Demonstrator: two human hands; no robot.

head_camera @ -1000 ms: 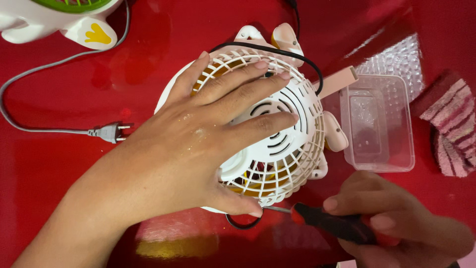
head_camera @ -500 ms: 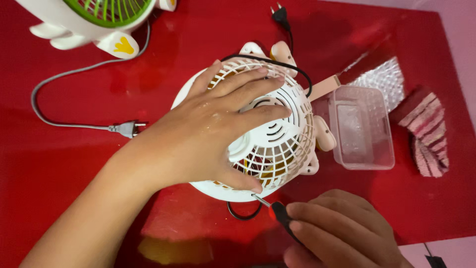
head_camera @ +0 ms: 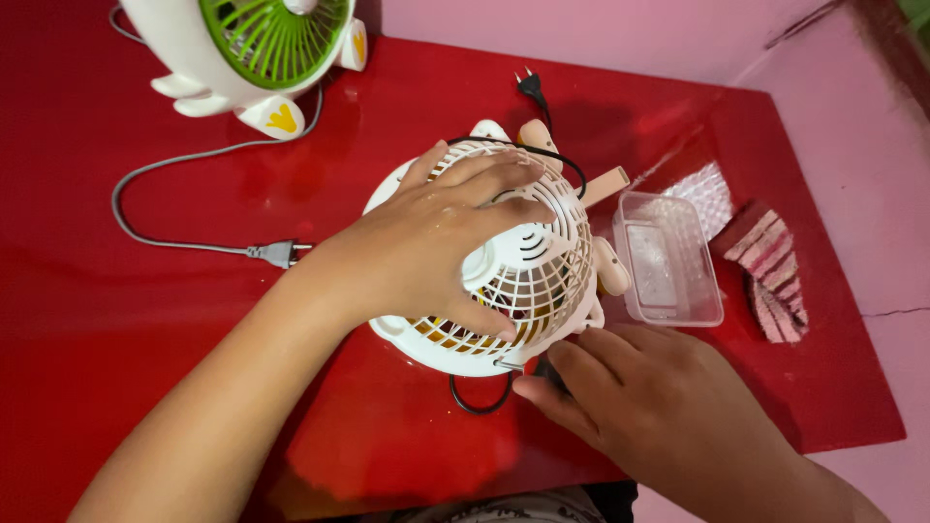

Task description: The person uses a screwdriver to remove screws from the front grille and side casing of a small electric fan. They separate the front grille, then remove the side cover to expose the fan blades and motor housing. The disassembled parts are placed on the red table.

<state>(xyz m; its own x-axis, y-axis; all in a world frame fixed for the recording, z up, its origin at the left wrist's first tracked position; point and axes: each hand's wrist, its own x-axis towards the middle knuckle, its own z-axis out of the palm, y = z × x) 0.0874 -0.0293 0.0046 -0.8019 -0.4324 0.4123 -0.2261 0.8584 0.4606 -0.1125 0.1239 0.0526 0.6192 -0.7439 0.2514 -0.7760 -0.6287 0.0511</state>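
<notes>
A red tabletop (head_camera: 145, 320) is seen under everything. On it, beneath the left hand (head_camera: 436, 247), a small white fan (head_camera: 528, 281) is laid flat, with its round grille facing up toward the camera; yellow-orange blades are visible through the lower slots. The fan is round, so no clear long axis is shown, but its pale feet are pointed away from the person and to the right of the left hand. The left hand is spread wide and pressed flat on the grille, with the fingers reaching across the hub.

Far beyond the left hand, a second white fan with a green grille (head_camera: 262, 44) is placed, and its grey cord with plug (head_camera: 276, 254) is lying just left of the left wrist. To the right of the left hand a clear plastic box (head_camera: 673, 261) is set, and further right a striped pink cloth (head_camera: 770, 276).

The right hand (head_camera: 644, 402) is held at the near edge of the fan, with the fingers closed around a dark tool handle (head_camera: 550, 373), which is mostly hidden. A black cord (head_camera: 480, 399) is looped just left of this hand.
</notes>
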